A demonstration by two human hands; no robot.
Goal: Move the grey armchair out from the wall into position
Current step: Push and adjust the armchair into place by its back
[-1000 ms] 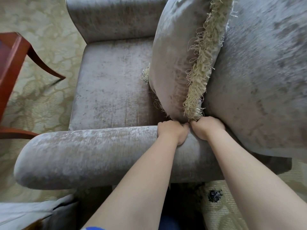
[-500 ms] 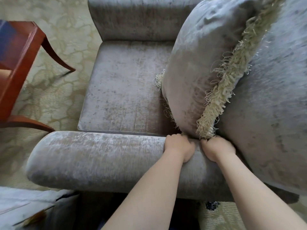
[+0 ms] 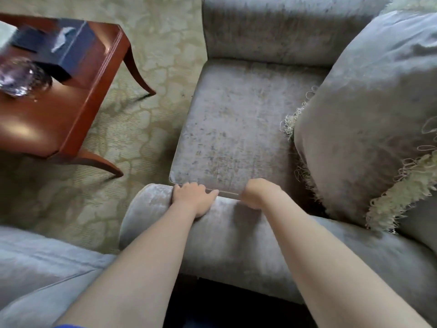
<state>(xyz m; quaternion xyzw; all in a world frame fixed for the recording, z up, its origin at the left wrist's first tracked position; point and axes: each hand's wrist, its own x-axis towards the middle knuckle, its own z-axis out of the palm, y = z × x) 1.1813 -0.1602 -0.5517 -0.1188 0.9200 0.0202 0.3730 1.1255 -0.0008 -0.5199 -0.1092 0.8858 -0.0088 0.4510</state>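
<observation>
1. On the patterned carpet (image 3: 132, 129): grey armchair (image 3: 236, 129), viewed across one side, seat front toward a side table. No wall shows, so how far out it stands cannot be told. Step in hand, by judgement: dragging it by one arm.
2. Near armrest (image 3: 236, 245): the handhold. The next move probably calls for an even two-handed pull, the chair kept square.
3. Second grey upholstered piece (image 3: 42, 268): just beside the armrest's front end, and likely limits travel that way.
4. Fringed cushion (image 3: 366, 114): leans loose on the chair back and may topple.
5. Wooden side table (image 3: 59, 119): near the seat front, not touching; the likely obstacle.
6. Left hand (image 3: 194, 197): at the armrest's front end, fingers curled over its inner edge.
7. Right hand (image 3: 257, 194): just behind, fingers hooked down beside the seat, tips hidden.
8. Dark box (image 3: 59, 50) and glass bowl (image 3: 21, 76): both on the table.
</observation>
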